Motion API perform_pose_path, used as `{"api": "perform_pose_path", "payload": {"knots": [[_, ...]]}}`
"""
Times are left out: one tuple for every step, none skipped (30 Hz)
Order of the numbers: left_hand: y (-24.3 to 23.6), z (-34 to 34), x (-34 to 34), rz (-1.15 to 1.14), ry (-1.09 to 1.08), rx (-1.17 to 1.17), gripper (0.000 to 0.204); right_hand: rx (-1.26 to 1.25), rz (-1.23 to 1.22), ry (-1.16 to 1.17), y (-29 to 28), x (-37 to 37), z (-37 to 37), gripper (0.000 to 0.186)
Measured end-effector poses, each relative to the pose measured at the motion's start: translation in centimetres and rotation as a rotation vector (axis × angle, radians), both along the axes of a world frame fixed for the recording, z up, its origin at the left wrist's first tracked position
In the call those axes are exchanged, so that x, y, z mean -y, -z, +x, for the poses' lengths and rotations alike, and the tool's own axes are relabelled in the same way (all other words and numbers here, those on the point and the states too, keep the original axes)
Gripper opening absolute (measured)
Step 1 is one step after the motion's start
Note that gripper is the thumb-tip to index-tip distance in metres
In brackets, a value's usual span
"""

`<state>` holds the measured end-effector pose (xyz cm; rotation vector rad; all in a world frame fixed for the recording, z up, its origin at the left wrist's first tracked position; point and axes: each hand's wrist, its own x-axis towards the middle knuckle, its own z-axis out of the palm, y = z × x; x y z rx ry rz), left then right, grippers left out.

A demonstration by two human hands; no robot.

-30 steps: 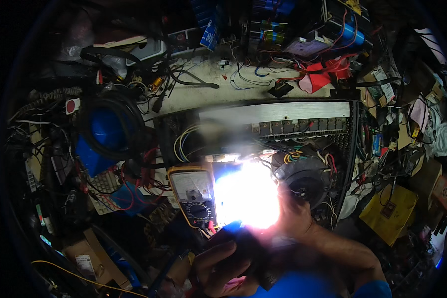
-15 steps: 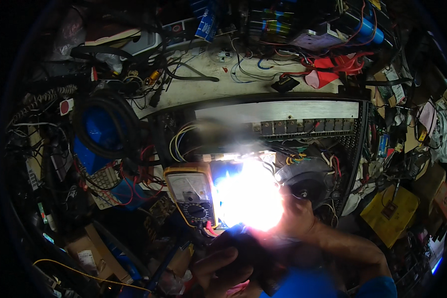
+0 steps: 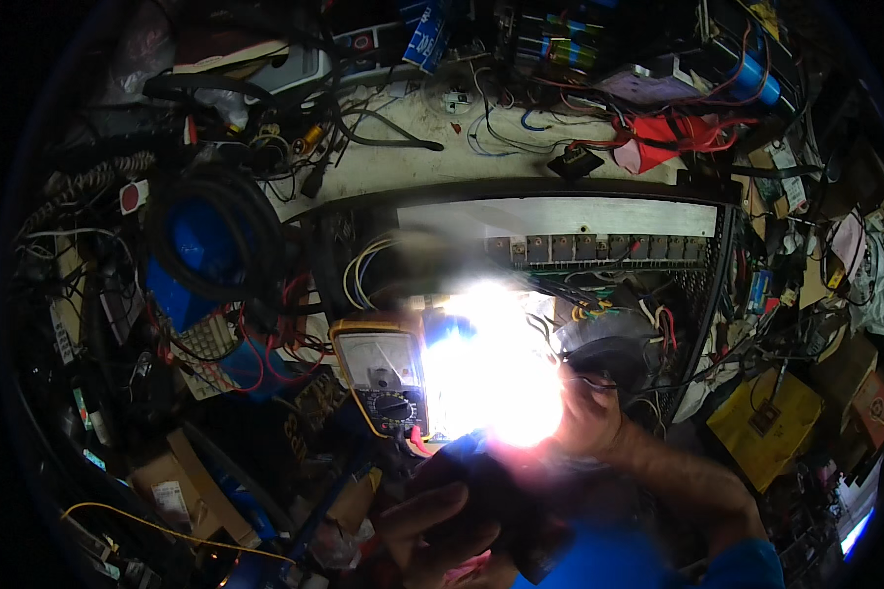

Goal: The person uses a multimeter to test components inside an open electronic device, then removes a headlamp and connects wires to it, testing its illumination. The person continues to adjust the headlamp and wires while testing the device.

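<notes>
A white glare (image 3: 496, 378) covers the middle of the opened metal equipment case (image 3: 550, 218). My right hand (image 3: 591, 417) reaches into it beside a dark round toroidal transformer (image 3: 614, 348). Its fingers are curled, but the glare hides their tips and whatever they grip. A thin black wire crosses by this hand. Low in the middle, my left hand (image 3: 432, 530) is closed around a dark object that is too shadowed to name. An analog multimeter (image 3: 381, 378) with a yellow edge leans left of the glare, a red plug at its bottom.
Along the case's back runs a row of black components (image 3: 599, 247). Behind it, a pale bench top (image 3: 393, 162) carries loose wires and a red cloth-like piece (image 3: 658, 142). Coiled black cable (image 3: 216, 231) lies left; a yellow envelope (image 3: 764, 422) and cardboard lie right.
The scene has shifted slightly to the right in view. A thin black wire now shows across the right hand and transformer. Both hands keep nearly the same places.
</notes>
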<state>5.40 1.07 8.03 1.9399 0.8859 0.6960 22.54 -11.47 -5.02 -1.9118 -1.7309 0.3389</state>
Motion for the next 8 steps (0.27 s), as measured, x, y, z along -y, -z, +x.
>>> {"api": "perform_pose_path", "payload": {"knots": [[-0.3, -0.2, -0.2, 0.0, 0.013, -0.024, 0.066, 0.05, -0.022, -0.017, -0.1, 0.2, -0.1, 0.012], [-0.7, -0.3, -0.3, -0.003, 0.028, -0.046, 0.067, 0.119, -0.016, -0.036, -0.3, 0.4, 0.0, 0.012], [-1.2, -0.4, -0.3, -0.001, 0.035, -0.065, 0.067, 0.189, -0.007, -0.053, -0.6, 0.6, 0.1, 0.012], [-1.6, -0.5, -0.4, -0.005, 0.041, -0.09, 0.068, 0.276, 0.029, -0.073, -0.9, 0.8, 0.3, 0.013], [-2.2, -0.6, -0.3, -0.007, 0.043, -0.109, 0.069, 0.342, 0.064, -0.101, -1.2, 0.9, 0.4, 0.013], [-2.6, -0.7, -0.3, -0.009, 0.047, -0.112, 0.07, 0.301, 0.09, -0.109, -1.5, 1.1, 0.6, 0.014], [-3.2, -0.7, 0.0, -0.007, 0.046, -0.113, 0.071, 0.237, 0.114, -0.126, -1.8, 1.2, 0.7, 0.014], [-3.7, -0.8, 0.2, -0.005, 0.042, -0.112, 0.071, 0.173, 0.135, -0.144, -2.2, 1.4, 0.8, 0.015]]}}
